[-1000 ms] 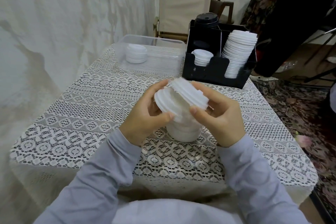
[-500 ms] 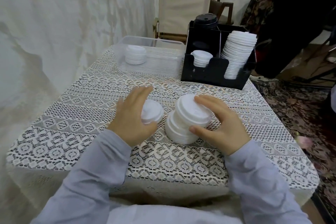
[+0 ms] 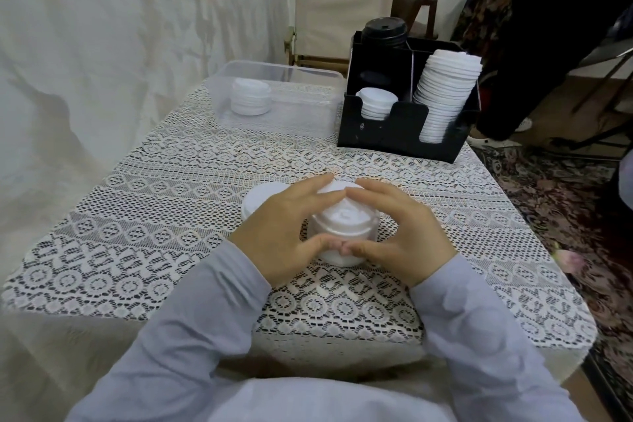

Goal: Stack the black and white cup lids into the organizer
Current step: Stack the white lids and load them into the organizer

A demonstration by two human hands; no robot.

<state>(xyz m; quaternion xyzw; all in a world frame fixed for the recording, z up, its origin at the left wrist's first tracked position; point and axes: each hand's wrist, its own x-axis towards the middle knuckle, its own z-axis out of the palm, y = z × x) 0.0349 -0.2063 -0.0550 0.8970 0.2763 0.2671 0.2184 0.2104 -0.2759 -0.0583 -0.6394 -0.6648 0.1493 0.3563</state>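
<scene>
A short stack of white cup lids (image 3: 344, 219) stands on the lace tablecloth in front of me. My left hand (image 3: 284, 233) and my right hand (image 3: 407, 233) curl around it from both sides, thumbs meeting at its near side and fingertips meeting over its top. A second small pile of white lids (image 3: 262, 197) lies just left, partly hidden behind my left hand. At the back right stands the black organizer (image 3: 404, 127) with a tall leaning stack of white lids (image 3: 445, 92), a short white stack (image 3: 376, 103) and black lids (image 3: 383, 32).
A clear plastic bin (image 3: 291, 79) at the back centre holds a small stack of white lids (image 3: 250, 96). A folding chair stands behind the table. A person in dark clothes stands at the far right. The table's edges are close on both sides.
My left hand set its small pile of lids down on the left and moved over to the main stack. Both hands now wrap that stack, which stands straighter.
</scene>
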